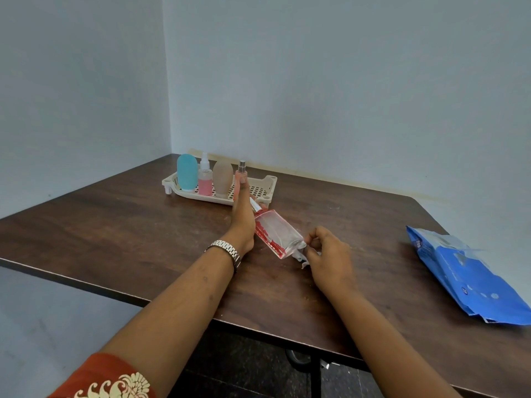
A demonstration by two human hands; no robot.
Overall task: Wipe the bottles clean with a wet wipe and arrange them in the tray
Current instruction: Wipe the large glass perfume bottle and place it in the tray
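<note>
Desk-side cleaning: a clear glass bottle patterned in red is held tilted over the desk, just in front of the tray. The left hand is laid along its side, fingers straight and pressed together, thumb hidden. A crumpled wet wipe is pinched against the bottle's base by the curled right hand. Four other bottles are seen upright in the tray, a blue wipes pack lying well apart at right.

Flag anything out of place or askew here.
Nothing spilled or broken. Only the glass bottle is tilted outside the tray, between the left hand and the right hand, which pinches the wet wipe at its base.
</note>
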